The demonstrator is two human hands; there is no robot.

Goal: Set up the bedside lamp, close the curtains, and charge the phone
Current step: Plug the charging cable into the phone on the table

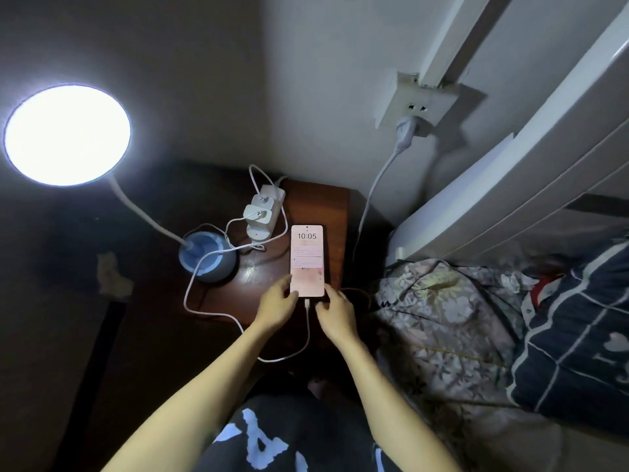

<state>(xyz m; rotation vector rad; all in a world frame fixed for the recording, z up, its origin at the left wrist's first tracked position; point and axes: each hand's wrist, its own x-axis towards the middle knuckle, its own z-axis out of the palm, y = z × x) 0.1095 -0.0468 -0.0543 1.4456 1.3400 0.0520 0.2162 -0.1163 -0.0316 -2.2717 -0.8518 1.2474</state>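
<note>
The phone lies flat on the dark wooden bedside table, its screen lit and showing 10:05. A white charging cable is plugged into its near end and loops back to a white power strip carrying two adapters. My left hand holds the phone's near left corner, thumb on the screen edge. My right hand touches the near right corner with curled fingers. The lamp's round head shines brightly at the left, on a bent white neck above its blue base.
The strip's cord runs up to a wall socket at the right. A bed with a floral cover and a dark checked pillow lies to the right, under a white headboard. The room is dim outside the lamp's glow.
</note>
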